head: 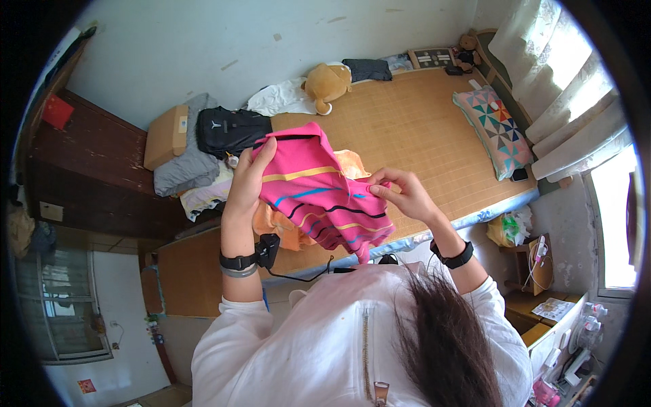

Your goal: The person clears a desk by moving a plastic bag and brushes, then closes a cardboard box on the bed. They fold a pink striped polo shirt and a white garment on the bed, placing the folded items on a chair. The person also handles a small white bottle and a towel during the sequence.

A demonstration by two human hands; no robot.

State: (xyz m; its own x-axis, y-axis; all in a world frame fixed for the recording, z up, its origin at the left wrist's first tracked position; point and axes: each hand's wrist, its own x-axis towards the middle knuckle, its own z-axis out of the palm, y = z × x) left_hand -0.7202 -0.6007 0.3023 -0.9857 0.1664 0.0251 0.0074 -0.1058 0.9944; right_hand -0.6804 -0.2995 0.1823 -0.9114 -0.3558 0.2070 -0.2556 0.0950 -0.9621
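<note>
A pink garment with yellow, blue and black stripes hangs between both hands in front of my chest. My left hand grips its upper edge at the left, thumb on top near a dark inner band. My right hand pinches the garment's edge at the right between thumb and fingers. The lower part falls in folds towards me. Behind and below the garment, an orange cloth lies on the bed mat, partly hidden. Each wrist wears a black strap, and the left one carries a small black device.
The bed has a woven mat. On it are a black backpack, a cardboard box, a plush toy, a white cloth and a patterned pillow. A wooden stool stands at the right.
</note>
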